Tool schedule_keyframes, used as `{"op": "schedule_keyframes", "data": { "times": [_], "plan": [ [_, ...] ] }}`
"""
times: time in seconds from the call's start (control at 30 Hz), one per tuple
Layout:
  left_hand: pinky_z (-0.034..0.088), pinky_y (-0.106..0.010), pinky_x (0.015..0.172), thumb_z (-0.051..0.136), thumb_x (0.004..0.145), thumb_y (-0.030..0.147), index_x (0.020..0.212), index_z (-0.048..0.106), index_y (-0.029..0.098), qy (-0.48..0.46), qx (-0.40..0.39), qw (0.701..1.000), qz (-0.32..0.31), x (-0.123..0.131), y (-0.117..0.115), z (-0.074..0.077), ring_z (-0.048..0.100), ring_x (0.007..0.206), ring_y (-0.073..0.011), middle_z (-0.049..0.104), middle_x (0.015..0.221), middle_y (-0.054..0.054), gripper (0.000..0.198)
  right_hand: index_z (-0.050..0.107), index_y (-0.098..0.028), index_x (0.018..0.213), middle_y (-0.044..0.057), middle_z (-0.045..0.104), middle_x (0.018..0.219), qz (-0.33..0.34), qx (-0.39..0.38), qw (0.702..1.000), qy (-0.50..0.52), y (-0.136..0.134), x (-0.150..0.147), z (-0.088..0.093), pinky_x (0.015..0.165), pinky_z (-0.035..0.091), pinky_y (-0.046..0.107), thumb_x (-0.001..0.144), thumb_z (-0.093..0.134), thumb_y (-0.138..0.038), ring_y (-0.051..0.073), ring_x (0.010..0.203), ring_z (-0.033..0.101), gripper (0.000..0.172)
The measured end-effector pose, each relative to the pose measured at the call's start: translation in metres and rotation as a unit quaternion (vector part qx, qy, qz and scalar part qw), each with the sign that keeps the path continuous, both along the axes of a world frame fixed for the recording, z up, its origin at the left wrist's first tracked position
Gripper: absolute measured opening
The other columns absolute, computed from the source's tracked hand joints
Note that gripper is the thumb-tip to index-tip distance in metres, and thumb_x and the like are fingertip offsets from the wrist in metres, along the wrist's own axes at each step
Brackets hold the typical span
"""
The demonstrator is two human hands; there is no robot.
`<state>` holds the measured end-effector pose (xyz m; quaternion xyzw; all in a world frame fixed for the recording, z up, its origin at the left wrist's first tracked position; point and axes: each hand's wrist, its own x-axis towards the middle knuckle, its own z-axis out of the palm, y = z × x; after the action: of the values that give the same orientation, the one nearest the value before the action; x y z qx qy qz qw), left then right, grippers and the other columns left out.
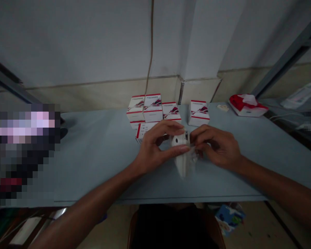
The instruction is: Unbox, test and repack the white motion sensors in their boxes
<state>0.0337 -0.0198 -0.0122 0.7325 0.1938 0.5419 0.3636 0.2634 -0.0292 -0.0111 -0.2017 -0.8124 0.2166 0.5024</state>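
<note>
Over the front middle of the table, a white plastic device [181, 141] stands on end, with a dark round spot and a small metal-looking part near its top. My left hand [157, 147] grips it from the left, thumb in front and fingers behind. Around its lower part hangs a clear plastic bag [193, 157], slightly blurred. On the right side, my right hand [217, 145] has its fingers curled and pinched at the bag's edge, close to the device. The exact pinch point is partly hidden by the fingers.
White-and-red boxes [152, 107] are grouped behind my left hand, some stacked. Another box [198, 112] stands apart on the right. A red tissue pack [247, 104] lies at the back right of the grey-blue table [98, 148]. A cable [151, 41] runs down the wall.
</note>
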Motion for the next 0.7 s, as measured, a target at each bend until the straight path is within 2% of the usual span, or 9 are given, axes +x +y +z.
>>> {"op": "schedule_keyframes", "data": {
  "times": [0.07,0.17,0.33,0.57,0.7],
  "plan": [
    [0.06,-0.038,0.096,0.087,0.085,0.034,0.103,0.076,0.022,0.009,0.015,1.0,-0.004,0.0,0.0,0.0,0.072,0.111,-0.0223,0.075,0.116,-0.009,0.025,0.068,-0.022,0.092,0.005,0.072,0.09,-0.003,0.026,1.0,-0.001,0.001,-0.002,0.001,0.057,0.055,0.024,0.097,0.065,-0.015,0.014,0.073,0.068,0.009],
    [0.06,-0.038,0.098,0.088,0.085,0.031,0.102,0.076,0.021,0.025,0.045,0.999,-0.001,0.001,0.001,0.001,0.073,0.109,-0.0212,0.076,0.114,-0.009,0.023,0.07,-0.021,0.094,0.005,0.072,0.087,-0.001,0.068,0.997,-0.026,0.004,-0.001,0.004,0.069,0.059,0.027,0.097,0.067,-0.013,0.015,0.079,0.07,0.009],
    [0.059,-0.04,0.101,0.084,0.089,0.034,0.11,0.078,0.023,0.051,0.07,0.996,0.023,0.0,0.001,0.003,0.073,0.112,-0.0214,0.077,0.119,-0.009,0.025,0.074,-0.023,0.1,0.005,0.075,0.096,-0.003,0.075,0.994,-0.078,0.009,0.005,0.007,0.082,0.061,0.03,0.095,0.074,-0.018,0.018,0.091,0.073,0.008],
    [0.058,-0.044,0.107,0.08,0.092,0.031,0.118,0.076,0.023,0.096,0.13,0.987,-0.004,0.0,0.0,0.002,0.071,0.123,-0.0229,0.073,0.13,-0.012,0.027,0.077,-0.024,0.1,0.004,0.073,0.093,-0.036,0.137,0.986,-0.09,0.008,0.01,0.004,0.07,0.061,0.025,0.096,0.067,-0.01,0.015,0.081,0.072,0.017],
    [0.057,-0.048,0.111,0.088,0.083,0.041,0.127,0.068,0.02,0.131,0.177,0.975,-0.019,0.0,-0.001,-0.001,0.067,0.131,-0.0259,0.068,0.137,-0.016,0.053,0.076,-0.022,0.102,0.004,0.071,0.093,-0.07,0.181,0.975,-0.11,0.007,0.012,0.0,0.066,0.059,0.023,0.095,0.066,-0.006,0.013,0.078,0.071,0.021]
  ]
}}
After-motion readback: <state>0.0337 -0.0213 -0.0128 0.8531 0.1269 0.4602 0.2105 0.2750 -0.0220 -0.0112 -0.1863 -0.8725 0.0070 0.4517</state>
